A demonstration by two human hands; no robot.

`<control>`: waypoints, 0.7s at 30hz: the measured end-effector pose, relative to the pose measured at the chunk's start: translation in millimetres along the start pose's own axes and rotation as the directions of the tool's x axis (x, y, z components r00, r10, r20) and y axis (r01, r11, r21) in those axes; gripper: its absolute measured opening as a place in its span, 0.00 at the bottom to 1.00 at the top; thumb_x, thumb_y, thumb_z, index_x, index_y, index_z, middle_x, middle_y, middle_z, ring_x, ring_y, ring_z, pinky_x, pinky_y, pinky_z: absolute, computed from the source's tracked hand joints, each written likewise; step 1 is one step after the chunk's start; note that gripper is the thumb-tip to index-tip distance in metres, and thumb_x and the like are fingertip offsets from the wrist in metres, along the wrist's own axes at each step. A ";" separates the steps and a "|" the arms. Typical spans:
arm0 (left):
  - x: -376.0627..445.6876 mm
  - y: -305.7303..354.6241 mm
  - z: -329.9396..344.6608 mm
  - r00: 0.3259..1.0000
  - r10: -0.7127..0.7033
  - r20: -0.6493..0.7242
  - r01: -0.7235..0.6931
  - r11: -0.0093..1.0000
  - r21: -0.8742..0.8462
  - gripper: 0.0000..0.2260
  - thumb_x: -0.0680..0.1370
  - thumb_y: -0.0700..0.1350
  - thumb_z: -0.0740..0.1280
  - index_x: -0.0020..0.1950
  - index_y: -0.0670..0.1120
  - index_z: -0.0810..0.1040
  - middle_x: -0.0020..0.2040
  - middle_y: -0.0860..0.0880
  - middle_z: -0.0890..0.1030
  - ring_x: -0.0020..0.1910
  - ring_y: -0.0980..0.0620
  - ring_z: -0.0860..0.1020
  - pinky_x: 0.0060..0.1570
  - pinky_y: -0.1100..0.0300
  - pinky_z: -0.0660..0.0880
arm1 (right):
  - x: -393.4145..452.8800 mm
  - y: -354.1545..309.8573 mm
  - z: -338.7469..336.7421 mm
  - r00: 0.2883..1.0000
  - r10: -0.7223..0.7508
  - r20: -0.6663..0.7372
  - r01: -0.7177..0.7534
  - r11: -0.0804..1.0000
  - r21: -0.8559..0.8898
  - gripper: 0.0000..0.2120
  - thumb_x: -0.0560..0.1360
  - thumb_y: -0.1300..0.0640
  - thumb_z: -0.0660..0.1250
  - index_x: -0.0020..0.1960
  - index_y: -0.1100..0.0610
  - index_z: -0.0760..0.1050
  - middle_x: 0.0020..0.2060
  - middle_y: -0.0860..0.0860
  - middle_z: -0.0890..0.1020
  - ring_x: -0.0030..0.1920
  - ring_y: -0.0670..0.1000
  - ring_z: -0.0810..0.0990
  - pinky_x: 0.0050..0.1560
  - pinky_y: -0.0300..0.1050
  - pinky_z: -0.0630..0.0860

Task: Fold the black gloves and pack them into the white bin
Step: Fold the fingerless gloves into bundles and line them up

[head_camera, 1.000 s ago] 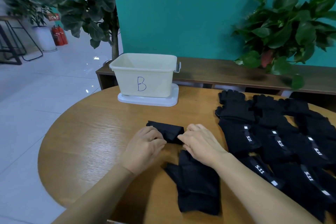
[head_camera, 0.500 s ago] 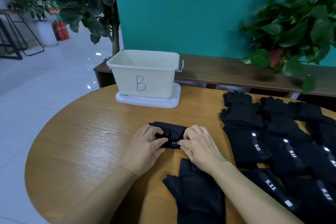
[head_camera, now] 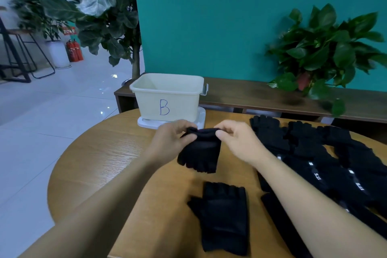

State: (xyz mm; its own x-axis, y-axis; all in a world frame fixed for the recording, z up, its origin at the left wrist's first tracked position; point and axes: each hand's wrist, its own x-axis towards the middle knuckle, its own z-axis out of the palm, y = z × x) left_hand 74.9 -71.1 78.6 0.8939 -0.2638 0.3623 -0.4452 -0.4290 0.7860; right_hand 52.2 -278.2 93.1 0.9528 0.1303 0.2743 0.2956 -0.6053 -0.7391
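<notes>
So we've got both hands up over the round wooden table (head_camera: 100, 157), left hand (head_camera: 170, 139) and right hand (head_camera: 236, 140) each pinching the top edge of one black glove (head_camera: 200, 154), fingers curled tight on the fabric so it hangs with its stubby fingers pointing down. The white bin (head_camera: 167, 98) marked B sits just behind it. Another glove (head_camera: 224, 216) lies flat nearer us, and the glove pile (head_camera: 326, 159) is spread out on the right.

Office-like lobby: tiled floor (head_camera: 52, 115), fire extinguishers (head_camera: 74, 50), potted plants (head_camera: 326, 48).
</notes>
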 end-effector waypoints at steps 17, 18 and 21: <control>-40.6 79.9 -29.4 0.972 -0.131 0.196 0.183 0.943 -0.279 0.07 0.80 0.40 0.67 0.56 0.41 0.81 0.49 0.44 0.85 0.46 0.52 0.82 0.51 0.57 0.79 | -58.1 -49.8 -27.3 0.993 0.111 0.034 -0.114 0.876 0.469 0.07 0.76 0.65 0.68 0.54 0.62 0.81 0.48 0.56 0.85 0.47 0.51 0.84 0.49 0.45 0.81; -42.3 80.4 -28.3 0.972 -0.130 0.197 0.185 0.937 -0.296 0.07 0.79 0.39 0.67 0.56 0.42 0.81 0.49 0.44 0.85 0.46 0.52 0.82 0.49 0.59 0.80 | -60.8 -48.5 -26.7 0.993 0.113 0.035 -0.116 0.872 0.475 0.07 0.76 0.65 0.68 0.54 0.61 0.81 0.47 0.55 0.86 0.47 0.51 0.84 0.48 0.44 0.81; -44.7 79.3 -21.9 0.959 -0.136 0.248 0.209 0.931 -0.300 0.07 0.77 0.38 0.70 0.54 0.45 0.82 0.47 0.47 0.86 0.46 0.52 0.84 0.47 0.61 0.80 | -66.8 -42.1 -24.1 0.991 0.130 0.030 -0.128 0.858 0.498 0.08 0.77 0.66 0.68 0.55 0.62 0.81 0.46 0.56 0.85 0.45 0.51 0.84 0.47 0.44 0.81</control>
State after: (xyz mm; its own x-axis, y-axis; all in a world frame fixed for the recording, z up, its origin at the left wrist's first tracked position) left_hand 0.8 -74.4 135.7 0.9051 -0.4090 0.1165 -0.2114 -0.1950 0.9577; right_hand -25.5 -280.3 120.8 0.9848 0.0743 0.1571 0.1665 -0.1446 -0.9754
